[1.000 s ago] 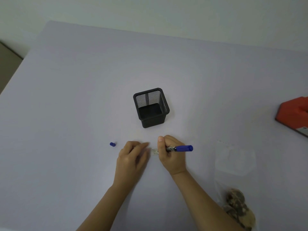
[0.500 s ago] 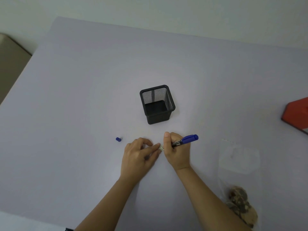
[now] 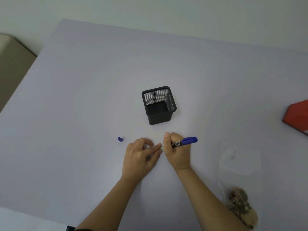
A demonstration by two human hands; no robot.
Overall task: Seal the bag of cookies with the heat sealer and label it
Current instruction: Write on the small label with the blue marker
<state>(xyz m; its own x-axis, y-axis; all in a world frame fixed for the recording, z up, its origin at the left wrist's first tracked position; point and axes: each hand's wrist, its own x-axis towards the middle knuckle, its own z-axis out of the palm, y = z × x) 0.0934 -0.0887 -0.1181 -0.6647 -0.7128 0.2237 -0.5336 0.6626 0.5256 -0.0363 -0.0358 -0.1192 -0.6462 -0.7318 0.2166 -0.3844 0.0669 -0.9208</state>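
Blue plastic capped the back end of the marker (image 3: pixel 185 142), which the right hand (image 3: pixel 177 152) held with its fingers curled round the barrel. The writing tip was hidden under the hand, down at a small white label (image 3: pixel 162 148) on the lilac table (image 3: pixel 83 97). Just left of that grip lay the left hand (image 3: pixel 140 155), its outstretched fingertips touching the label's edge as if to steady it. Further left, apart from both hands, sat the marker's loose cap (image 3: pixel 120 139). Beyond the grip stood a black mesh pen holder (image 3: pixel 158 105).

Well to the right of the grip lay the clear bag of cookies (image 3: pixel 240 160), the cookies (image 3: pixel 240 204) bunched at its near end. Whether its mouth was sealed could not be told. Further right, at the frame's edge, was the red heat sealer (image 3: pixel 298 116).

The step in hand looked to be writing the label. The next move would likely call for lifting the tip cleanly to avoid smearing. The label could then be carried rightward to a flat part of the bag.
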